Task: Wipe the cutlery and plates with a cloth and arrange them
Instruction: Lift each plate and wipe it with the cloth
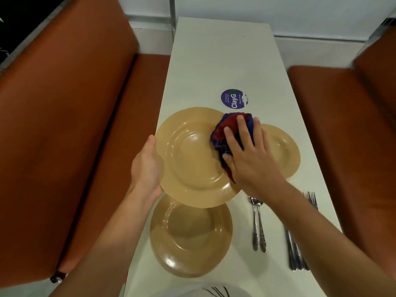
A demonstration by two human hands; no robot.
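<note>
Pressing cloth (232,133) on held plate (192,159)

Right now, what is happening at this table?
A person is wiping plates. The left hand holds a plate up by its rim, and the right hand presses a cloth on it. Two more plates lie on the table, with spoons and forks beside them.
</note>
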